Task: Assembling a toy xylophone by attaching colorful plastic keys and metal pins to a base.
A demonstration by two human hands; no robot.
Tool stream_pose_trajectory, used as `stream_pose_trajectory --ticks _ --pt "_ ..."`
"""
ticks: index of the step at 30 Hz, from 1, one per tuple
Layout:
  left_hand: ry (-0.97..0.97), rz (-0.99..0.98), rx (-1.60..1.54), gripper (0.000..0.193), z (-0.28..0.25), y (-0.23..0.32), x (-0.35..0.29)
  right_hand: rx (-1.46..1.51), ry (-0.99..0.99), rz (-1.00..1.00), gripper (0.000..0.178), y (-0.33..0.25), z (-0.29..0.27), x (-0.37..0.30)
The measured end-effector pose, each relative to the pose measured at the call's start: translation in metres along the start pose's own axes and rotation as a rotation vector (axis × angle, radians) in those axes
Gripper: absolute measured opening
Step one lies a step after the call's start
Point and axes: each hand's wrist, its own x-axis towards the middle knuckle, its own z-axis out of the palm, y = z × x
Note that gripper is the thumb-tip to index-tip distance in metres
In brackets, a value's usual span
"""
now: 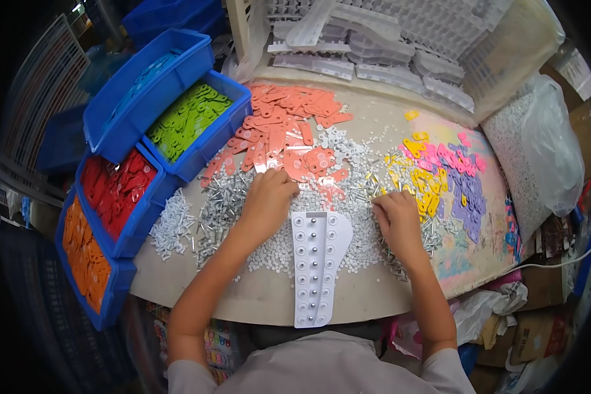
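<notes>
Left hand [269,197]: centre of the frame, fingers curled down at the lower edge of the coral pieces; whether anything is pinched cannot be told, the fingertips being hidden.
Right hand [402,220]: right of centre, fingers bent over the loose stock beside the yellow pieces [430,200]; grasp likewise cannot be confirmed.
Coral pieces [279,121]: heaped above and around the left hand, upper centre; flat, holed, some glossy. Judged light, fairly stiff and apt to slide over each other; best taken singly by the long edges.
Metal pins [223,213]: strewn left of centre, with more near the right hand. Judged hard, light and quick to roll; a fingertip pinch at the shank suits.
White holder [340,238]: lower centre, between the forearms, lengthwise toward the person; two columns of rings flank a column of metal studs. Judged rigid and light; best steadied at its bare side edges.
White beads [358,233]: spread around the holder's upper part; judged prone to scatter.
White pegs [171,226]: small heap at left of the table [243,302].
Other pieces: pink [427,157] and purple [469,207] at right.
Blue bins [207,172]: left side, holding green, red, orange and light-blue pieces.
Crate [486,79]: upper right, translucent parts inside.
Plastic bag [561,148]: right edge, filled with small pale grains.
</notes>
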Motion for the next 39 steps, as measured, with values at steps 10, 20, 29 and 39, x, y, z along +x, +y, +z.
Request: stream_pose_trajectory --ticks 10,20,29,39 --pt "0.021 -0.04 -0.267 0.01 0.024 0.011 0.074 0.159 -0.036 0.087 0.012 0.031 0.041 0.099" --pt "-0.066 -0.028 -0.094 0.008 0.064 0.014 0.105 0.198 -0.136 0.166 0.012 0.04 0.054 0.107" --pt "0.096 0.094 -0.109 0.011 0.077 0.008 0.097 0.278 -0.096 0.152 0.015 0.033 0.038 0.091" --pt "-0.091 -0.269 -0.626 0.013 -0.017 0.02 0.032 0.538 -0.283 0.063 0.01 -0.029 0.002 0.033"
